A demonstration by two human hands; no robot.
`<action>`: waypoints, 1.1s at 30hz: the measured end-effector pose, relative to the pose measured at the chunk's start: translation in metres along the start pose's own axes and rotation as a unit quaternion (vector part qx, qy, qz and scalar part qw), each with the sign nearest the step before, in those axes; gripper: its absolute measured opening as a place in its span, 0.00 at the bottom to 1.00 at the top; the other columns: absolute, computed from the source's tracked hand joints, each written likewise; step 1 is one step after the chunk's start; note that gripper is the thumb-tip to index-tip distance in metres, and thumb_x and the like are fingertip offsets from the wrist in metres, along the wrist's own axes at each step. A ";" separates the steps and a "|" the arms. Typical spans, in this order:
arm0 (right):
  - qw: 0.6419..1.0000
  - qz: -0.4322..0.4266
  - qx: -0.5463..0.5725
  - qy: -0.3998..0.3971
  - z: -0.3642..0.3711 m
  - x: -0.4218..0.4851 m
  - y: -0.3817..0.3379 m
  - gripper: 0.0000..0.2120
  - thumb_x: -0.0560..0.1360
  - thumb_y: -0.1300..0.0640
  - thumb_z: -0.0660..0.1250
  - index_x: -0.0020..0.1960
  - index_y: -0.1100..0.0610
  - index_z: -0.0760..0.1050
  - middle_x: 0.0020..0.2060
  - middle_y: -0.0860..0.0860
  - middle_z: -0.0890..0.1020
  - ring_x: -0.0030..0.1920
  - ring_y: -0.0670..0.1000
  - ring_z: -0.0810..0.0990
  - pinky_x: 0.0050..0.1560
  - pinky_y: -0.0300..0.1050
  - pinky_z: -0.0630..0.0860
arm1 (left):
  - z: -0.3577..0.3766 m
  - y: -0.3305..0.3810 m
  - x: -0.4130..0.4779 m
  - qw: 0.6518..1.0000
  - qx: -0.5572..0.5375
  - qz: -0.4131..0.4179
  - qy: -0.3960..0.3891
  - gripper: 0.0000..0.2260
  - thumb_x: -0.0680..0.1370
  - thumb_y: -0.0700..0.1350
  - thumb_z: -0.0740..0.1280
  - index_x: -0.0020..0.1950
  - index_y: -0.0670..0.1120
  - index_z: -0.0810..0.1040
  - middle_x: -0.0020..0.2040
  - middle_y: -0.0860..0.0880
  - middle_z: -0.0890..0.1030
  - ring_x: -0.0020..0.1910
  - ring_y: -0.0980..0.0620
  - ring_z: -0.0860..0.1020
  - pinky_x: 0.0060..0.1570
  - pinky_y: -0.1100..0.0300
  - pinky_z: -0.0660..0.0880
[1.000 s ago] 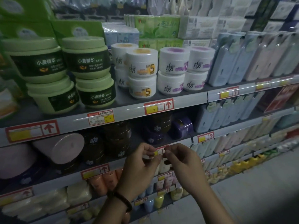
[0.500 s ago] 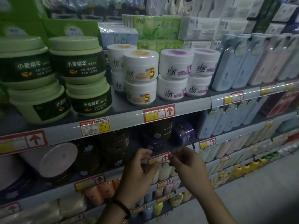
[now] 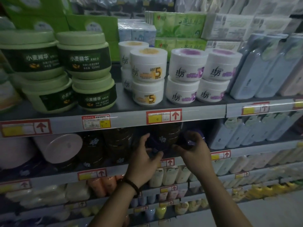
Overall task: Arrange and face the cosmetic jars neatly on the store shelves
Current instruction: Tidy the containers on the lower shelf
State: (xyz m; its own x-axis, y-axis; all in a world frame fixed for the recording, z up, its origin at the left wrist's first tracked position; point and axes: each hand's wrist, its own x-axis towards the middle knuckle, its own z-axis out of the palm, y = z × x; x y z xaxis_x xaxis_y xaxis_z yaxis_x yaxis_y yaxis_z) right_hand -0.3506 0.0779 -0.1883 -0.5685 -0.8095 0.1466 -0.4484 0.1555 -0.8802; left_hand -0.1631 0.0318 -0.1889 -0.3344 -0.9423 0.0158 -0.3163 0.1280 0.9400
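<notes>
One dark purple round jar (image 3: 155, 144) is sitting gripped by the curled left hand (image 3: 145, 157). Right hand (image 3: 195, 150) is clutching a shiny violet jar (image 3: 186, 141) alongside.

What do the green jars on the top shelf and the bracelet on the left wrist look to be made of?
Green jars: probably moulded plastic, matt pale green with a dark printed label; the sheen is soft, with no glassy glare. Bracelet: dark round beads, perhaps wood or stone; the light is too dim to tell.
</notes>
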 end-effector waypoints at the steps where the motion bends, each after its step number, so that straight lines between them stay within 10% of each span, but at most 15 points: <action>1: 1.000 -0.002 -0.002 -0.003 0.000 0.003 0.000 0.29 0.70 0.51 0.84 0.67 0.50 0.76 0.56 0.42 0.82 0.56 0.47 0.81 0.48 0.38 0.73 | 0.002 0.001 0.004 1.000 -0.002 -0.001 0.000 0.34 0.80 0.44 0.74 0.81 0.56 0.61 0.58 0.73 0.65 0.58 0.66 0.75 0.44 0.77 0.74; 8: 0.999 -0.033 0.013 -0.022 -0.001 0.027 -0.005 0.35 0.68 0.51 0.86 0.70 0.50 0.75 0.58 0.42 0.84 0.57 0.46 0.84 0.55 0.43 0.79 | 0.016 0.004 0.016 1.000 -0.018 0.005 -0.001 0.37 0.81 0.45 0.73 0.84 0.57 0.56 0.58 0.76 0.63 0.63 0.57 0.77 0.54 0.69 0.73; 20: 0.997 -0.041 0.025 -0.061 0.008 0.038 -0.009 0.35 0.70 0.54 0.85 0.72 0.53 0.74 0.51 0.39 0.82 0.55 0.45 0.82 0.57 0.43 0.78 | 0.022 0.004 0.024 0.999 -0.039 0.000 -0.001 0.32 0.82 0.38 0.70 0.79 0.59 0.59 0.56 0.74 0.64 0.56 0.65 0.76 0.45 0.82 0.70; 27: 0.997 -0.029 0.008 -0.072 0.009 0.042 -0.010 0.34 0.71 0.53 0.85 0.72 0.52 0.74 0.54 0.41 0.82 0.55 0.45 0.81 0.53 0.39 0.76 | 0.032 -0.009 0.040 1.000 -0.026 0.012 -0.009 0.36 0.79 0.41 0.74 0.81 0.58 0.61 0.64 0.68 0.72 0.70 0.53 0.77 0.72 0.51 0.75; 33: 0.994 -0.029 -0.001 -0.103 0.008 0.048 -0.006 0.35 0.69 0.55 0.85 0.71 0.50 0.75 0.53 0.39 0.81 0.56 0.45 0.81 0.55 0.42 0.76 | 0.039 -0.019 0.050 0.999 -0.024 0.021 0.005 0.37 0.77 0.45 0.77 0.80 0.58 0.61 0.71 0.59 0.76 0.71 0.58 0.75 0.69 0.59 0.73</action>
State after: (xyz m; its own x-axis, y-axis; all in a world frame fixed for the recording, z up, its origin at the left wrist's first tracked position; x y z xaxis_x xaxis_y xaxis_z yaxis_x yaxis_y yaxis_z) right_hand -0.3698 0.0333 -0.1792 -0.3882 -0.9161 0.1004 -0.4770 0.1066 -0.8724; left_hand -0.2085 -0.0061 -0.2195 -0.3373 -0.9396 0.0590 -0.2591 0.1529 0.9537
